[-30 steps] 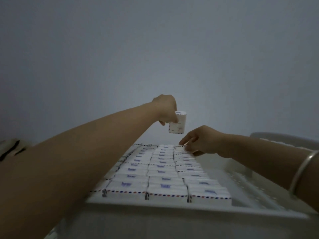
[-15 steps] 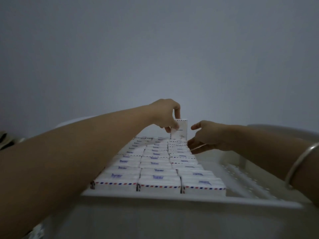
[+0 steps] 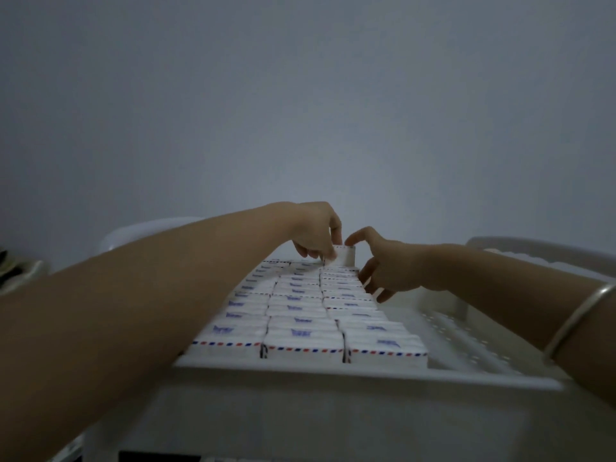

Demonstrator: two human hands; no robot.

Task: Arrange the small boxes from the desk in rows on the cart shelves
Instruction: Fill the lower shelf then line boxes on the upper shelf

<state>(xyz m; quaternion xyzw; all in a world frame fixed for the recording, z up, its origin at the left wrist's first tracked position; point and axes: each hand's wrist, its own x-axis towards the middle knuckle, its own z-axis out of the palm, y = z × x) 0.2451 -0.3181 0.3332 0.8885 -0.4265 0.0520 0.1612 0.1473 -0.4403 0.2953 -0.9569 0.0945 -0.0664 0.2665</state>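
No legible txt; small boxes (image 3: 301, 331) carry blue marks on top, too blurred to read.

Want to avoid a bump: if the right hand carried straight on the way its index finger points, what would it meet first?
The upright small box that the left hand pinches; the index tip of the right hand looks to touch its top edge, though depth is unclear.

White perforated cart shelf (image 3: 466, 335) carries three rows of small boxes (image 3: 301, 320)
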